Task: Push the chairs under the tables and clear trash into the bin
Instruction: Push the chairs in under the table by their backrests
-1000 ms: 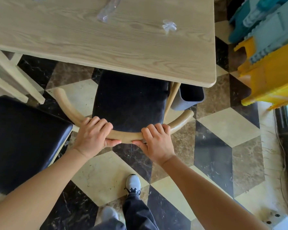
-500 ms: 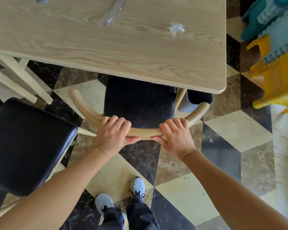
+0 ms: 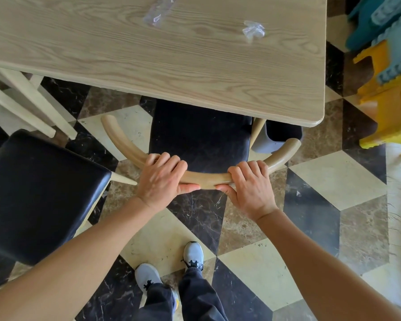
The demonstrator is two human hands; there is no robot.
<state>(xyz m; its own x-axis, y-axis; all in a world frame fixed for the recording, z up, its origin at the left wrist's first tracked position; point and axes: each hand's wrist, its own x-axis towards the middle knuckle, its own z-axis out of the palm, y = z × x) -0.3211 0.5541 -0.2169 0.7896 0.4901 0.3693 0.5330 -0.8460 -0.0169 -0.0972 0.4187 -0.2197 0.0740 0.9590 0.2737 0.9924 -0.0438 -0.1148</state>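
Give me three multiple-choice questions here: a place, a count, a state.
1. Where is the small grey plastic bin relative to the light wooden table? A on top; B partly under its corner; C far from it.
2. How many clear plastic wrappers lie on the table? A one; B two; C four.
3. The black-seated chair's curved wooden backrest is: A gripped by both hands; B by one; C untouched.
Answers: B, the tabletop overlaps it; B, one at the far edge, another rightward; A, left hand and right hand curl round it.
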